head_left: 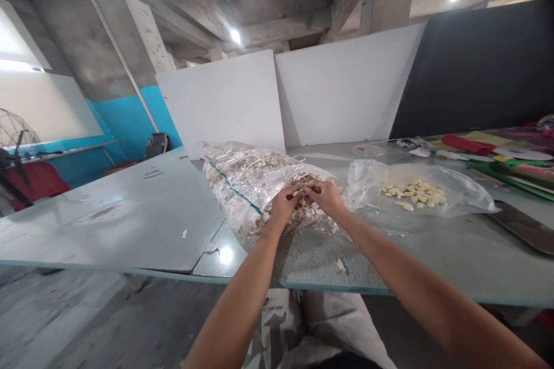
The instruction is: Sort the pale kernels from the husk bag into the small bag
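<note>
My left hand and my right hand meet at the fingertips over the opening of a large clear plastic bag. Fingers on both are pinched together around something small that I cannot make out. Beneath them, papery garlic skins fill the bag's mouth and spill onto the tabletop. A blue-green cord runs along the bag's left side. To the right of my hands lies another clear bag, holding several pale peeled garlic cloves.
The grey table has loose skin scraps near its front edge. A dark flat oblong object lies at the right. Coloured sheets are heaped at the far right. White panels stand behind the table.
</note>
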The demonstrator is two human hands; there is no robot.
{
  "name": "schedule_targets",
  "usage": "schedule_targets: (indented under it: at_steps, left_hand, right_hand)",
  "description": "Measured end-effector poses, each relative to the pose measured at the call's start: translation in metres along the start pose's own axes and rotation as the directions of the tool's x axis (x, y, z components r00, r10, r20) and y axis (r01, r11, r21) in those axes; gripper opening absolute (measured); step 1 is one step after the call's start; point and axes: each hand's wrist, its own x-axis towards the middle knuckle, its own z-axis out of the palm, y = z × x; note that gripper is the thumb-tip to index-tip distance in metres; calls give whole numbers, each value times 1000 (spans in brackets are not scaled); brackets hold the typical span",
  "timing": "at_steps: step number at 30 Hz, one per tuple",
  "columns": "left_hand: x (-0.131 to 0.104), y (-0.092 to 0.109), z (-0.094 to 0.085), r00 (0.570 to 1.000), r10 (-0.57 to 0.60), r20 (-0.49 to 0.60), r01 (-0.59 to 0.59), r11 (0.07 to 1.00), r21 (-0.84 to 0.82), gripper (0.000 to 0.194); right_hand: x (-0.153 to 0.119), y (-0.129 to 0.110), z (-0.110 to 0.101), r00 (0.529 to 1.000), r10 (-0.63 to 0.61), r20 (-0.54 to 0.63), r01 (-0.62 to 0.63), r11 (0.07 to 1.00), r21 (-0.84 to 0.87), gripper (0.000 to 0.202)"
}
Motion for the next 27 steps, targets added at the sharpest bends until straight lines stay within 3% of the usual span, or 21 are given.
schedule_targets:
  at_steps: [11, 21, 27]
  left_hand:
    - [4, -11, -3, 998, 32, -46, -26, 992, 124, 26]
    - [2, -12, -3, 998, 20, -58, -9, 983, 184, 23]
    - [3, -11, -1, 999, -27, -41, 30, 995, 94, 27]
  right_hand:
    - [-1, -6, -2, 999, -17, 38, 18, 999, -32, 27]
    - [-4, -8, 5, 997, -54, -52, 44, 985, -166, 18]
    - [-3, -10, 3, 996, -78, -41, 70, 983, -169, 19]
